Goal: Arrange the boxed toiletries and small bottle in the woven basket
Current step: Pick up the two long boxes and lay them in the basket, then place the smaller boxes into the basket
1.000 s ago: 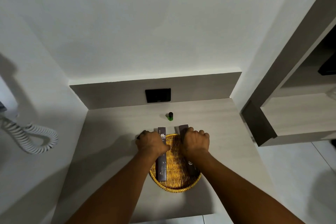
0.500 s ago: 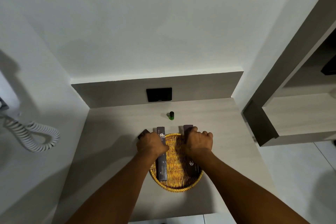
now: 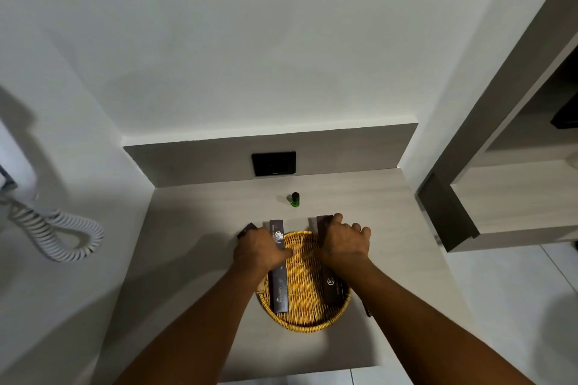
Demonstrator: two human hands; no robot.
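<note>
plainly the long dark boxes [image 3: 277, 272] overhung the far rim of the shallow woven basket [image 3: 305, 320] and could have tipped out if nudged; left hand [image 3: 261, 249] clamped one, right hand [image 3: 342, 241] curled over another [image 3: 334, 287]. small green bottle [image 3: 295, 199] stood upright beyond, apart on the counter [image 3: 194, 228].

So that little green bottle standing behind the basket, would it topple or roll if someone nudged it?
Probably yes. The green bottle stands upright on the counter and looks narrow for its height, so a push near its dark cap would likely tip it. It appears round, so once down it could roll. It seems small, so probably light and easy to pinch.
</note>
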